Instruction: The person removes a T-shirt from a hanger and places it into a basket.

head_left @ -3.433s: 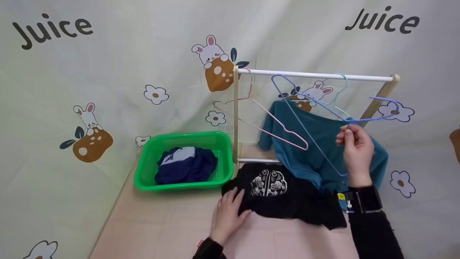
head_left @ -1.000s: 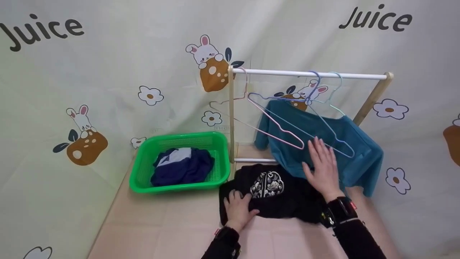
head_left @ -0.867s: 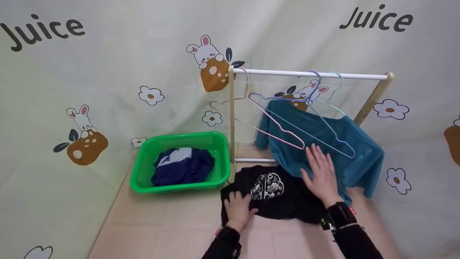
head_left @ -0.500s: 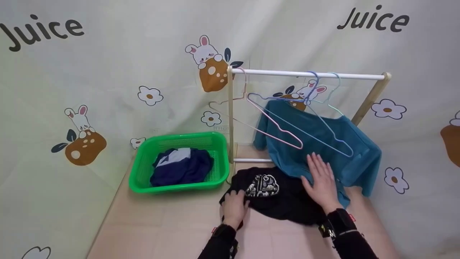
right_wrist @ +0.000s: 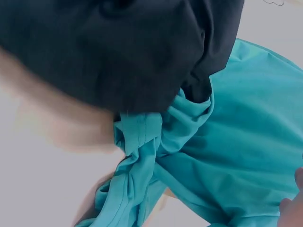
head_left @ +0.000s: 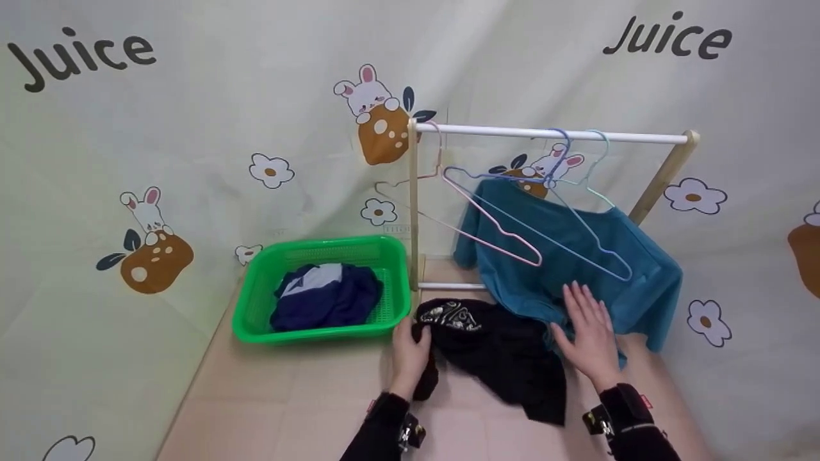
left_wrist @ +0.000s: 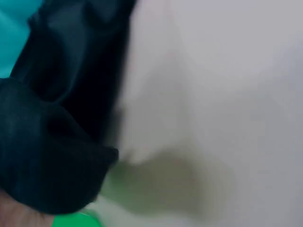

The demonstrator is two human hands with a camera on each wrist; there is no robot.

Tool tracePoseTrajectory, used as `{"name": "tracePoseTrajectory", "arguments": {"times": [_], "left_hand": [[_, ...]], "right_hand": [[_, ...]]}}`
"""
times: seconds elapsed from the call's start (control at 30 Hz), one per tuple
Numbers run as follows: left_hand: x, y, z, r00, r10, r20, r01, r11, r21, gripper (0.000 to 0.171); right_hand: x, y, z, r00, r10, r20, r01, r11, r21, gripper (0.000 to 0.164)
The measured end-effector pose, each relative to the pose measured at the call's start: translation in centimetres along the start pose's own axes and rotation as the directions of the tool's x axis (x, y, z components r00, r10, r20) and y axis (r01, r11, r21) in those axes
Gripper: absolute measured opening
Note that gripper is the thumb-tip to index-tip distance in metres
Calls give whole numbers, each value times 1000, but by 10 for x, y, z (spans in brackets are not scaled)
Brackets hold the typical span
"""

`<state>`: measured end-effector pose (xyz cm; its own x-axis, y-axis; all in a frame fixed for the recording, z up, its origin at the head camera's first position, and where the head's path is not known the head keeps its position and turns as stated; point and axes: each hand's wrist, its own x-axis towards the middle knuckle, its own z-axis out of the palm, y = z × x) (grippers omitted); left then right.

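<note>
A black T-shirt (head_left: 500, 358) with a white embroidered motif lies bunched in front of the rack, its left end lifted. My left hand (head_left: 410, 355) grips that end; the cloth covers most of the fingers in the left wrist view, where only a bit of the hand (left_wrist: 19, 213) shows. My right hand (head_left: 589, 336) has its fingers spread straight over the lower part of a teal top (head_left: 544, 256), just right of the black T-shirt. In the right wrist view the black cloth overlaps the teal top (right_wrist: 246, 142). That top hangs from a mint hanger (head_left: 597, 186).
A white-barred wooden rack (head_left: 512, 131) stands at the back. On it hang a pink hanger (head_left: 493, 221) and a blue hanger (head_left: 583, 221), both bare. To the left is a green basket (head_left: 246, 320) holding a navy and white garment (head_left: 330, 298). A printed curtain encloses the table.
Earlier my right hand held the blue hanger, which now hangs on the bar; that hand came down to the teal top. My left hand gathered and lifted the black T-shirt's left end, folding its motif.
</note>
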<state>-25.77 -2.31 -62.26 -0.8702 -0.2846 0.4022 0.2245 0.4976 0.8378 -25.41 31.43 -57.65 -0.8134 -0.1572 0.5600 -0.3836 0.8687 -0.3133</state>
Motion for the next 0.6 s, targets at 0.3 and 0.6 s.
{"name": "tracePoseTrajectory", "arguments": {"times": [0.3,0.6], "left_hand": [[36,60,-31,990,-23,-136,-13,966,-258,12],[89,102,-85,962,4,-272,-105,927,-360,13]], "right_hand": [[-5,3,-8,998,40,40,-41,999,21,73],[-7,6,-14,999,49,20,-48,999,-12,75]]}}
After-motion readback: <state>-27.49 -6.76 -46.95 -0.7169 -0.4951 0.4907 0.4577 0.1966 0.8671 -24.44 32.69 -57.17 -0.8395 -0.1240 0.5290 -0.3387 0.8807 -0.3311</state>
